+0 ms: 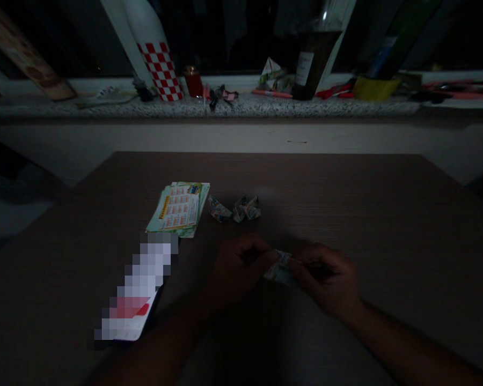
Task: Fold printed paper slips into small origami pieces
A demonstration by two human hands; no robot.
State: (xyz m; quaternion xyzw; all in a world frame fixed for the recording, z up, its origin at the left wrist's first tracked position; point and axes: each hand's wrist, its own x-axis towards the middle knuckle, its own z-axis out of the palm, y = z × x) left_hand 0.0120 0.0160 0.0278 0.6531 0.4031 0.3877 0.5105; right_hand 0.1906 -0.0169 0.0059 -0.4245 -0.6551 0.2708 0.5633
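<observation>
My left hand (241, 265) and my right hand (328, 276) meet low over the table, each pinching one side of a small folded piece of printed paper (282, 258). Its lower part shows pale green and white between my fingers; the room is dim and the fine folds are hard to make out. Just beyond my hands stand small folded paper shapes: one boat-like paper piece (219, 210) on the left and a double-peaked folded paper piece (246, 209) beside it. To their left lies a stack of printed paper slips (179, 209) with green borders.
A phone (143, 284) with a lit, partly blurred screen lies left of my hands on the brown table (346, 193). Behind it, a stone windowsill (249, 110) carries a red-and-white checkered bottle (160, 69), a dark bottle (312, 67), a red jar (193, 81) and pens.
</observation>
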